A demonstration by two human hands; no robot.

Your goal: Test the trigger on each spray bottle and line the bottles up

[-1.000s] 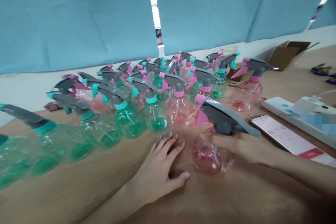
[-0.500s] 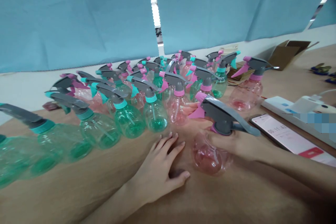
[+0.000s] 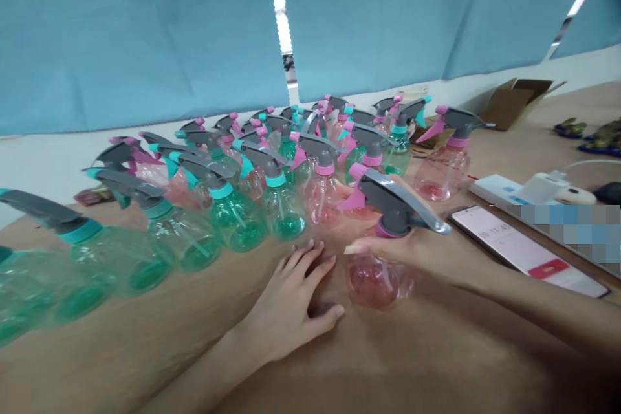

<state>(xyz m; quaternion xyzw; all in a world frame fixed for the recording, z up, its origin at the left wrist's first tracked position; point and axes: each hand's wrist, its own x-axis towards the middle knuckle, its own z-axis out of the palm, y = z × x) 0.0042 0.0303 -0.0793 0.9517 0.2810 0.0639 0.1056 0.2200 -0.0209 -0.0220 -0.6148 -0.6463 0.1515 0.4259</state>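
My right hand [image 3: 412, 249] is closed round the neck and upper body of a clear pink spray bottle [image 3: 376, 281] with a grey and pink trigger head. The bottle stands on the brown tabletop [image 3: 310, 375], and its far side is hidden by my fingers. To the left of it, my left hand [image 3: 295, 297] lies flat on the table with fingers spread, holding nothing. Just beyond my left fingertips stand a green spray bottle [image 3: 284, 213] with a turquoise collar and another pink spray bottle [image 3: 324, 197].
Several green and pink spray bottles [image 3: 237, 220] crowd the table ahead and to the left. On the right lie a phone [image 3: 524, 249] with a running timer and a white power strip [image 3: 499, 191] with a plugged-in charger. An open cardboard box [image 3: 509, 103] stands at the back right.
My right thumb has shifted across the front of the held bottle, and its trigger head has turned slightly. The view has drifted a little; my left hand stays flat on the table.
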